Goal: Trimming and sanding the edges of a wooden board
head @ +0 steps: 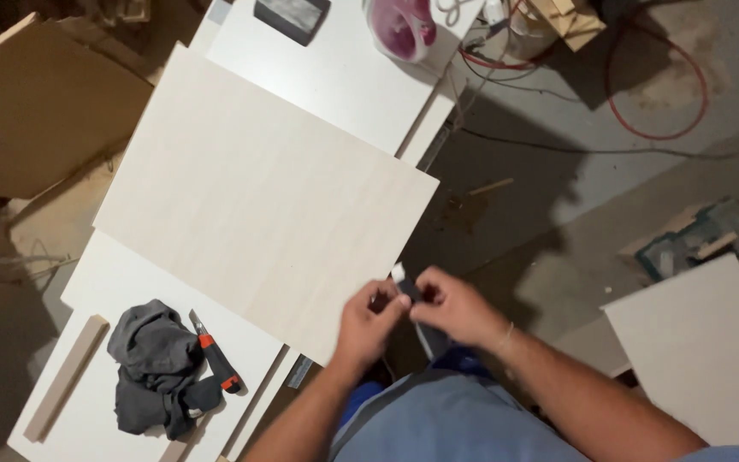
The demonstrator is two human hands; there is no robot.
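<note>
Step in hand: we judge that we are working a small white piece (399, 274) between both hands, just off the near right corner of the pale wood-grain panel (267, 201); it may be a strip or a tab, and we cannot tell which.
Left hand: our left hand (371, 318) is closed, fingertips pinching at the small white piece from the left.
Right hand: our right hand (455, 306) is closed likewise, thumb and fingers meeting the left hand at the same piece.
Location of the piece: it sits above the gap beside the table (121, 282), close to the panel's edge but, as far as we can see, not touching it.
Next move: we judge that it calls for a fine two-finger grip and a steady pull or peel, with the hands kept close together so that the piece does not slip.
Table contents: a grey rag (157, 364) lies bunched beside a red-and-black utility knife (215, 352); a wooden strip (66, 378) lies near the left edge, apart from both.
Hidden: the fingers cover most of the piece, so its shape and length stay unclear.
Cut off: the pink object (400, 27) and the dark block (291, 17) at the far end are cropped by the frame.
Hard to make out: the dark thing below our hands is too shadowed to identify.
</note>
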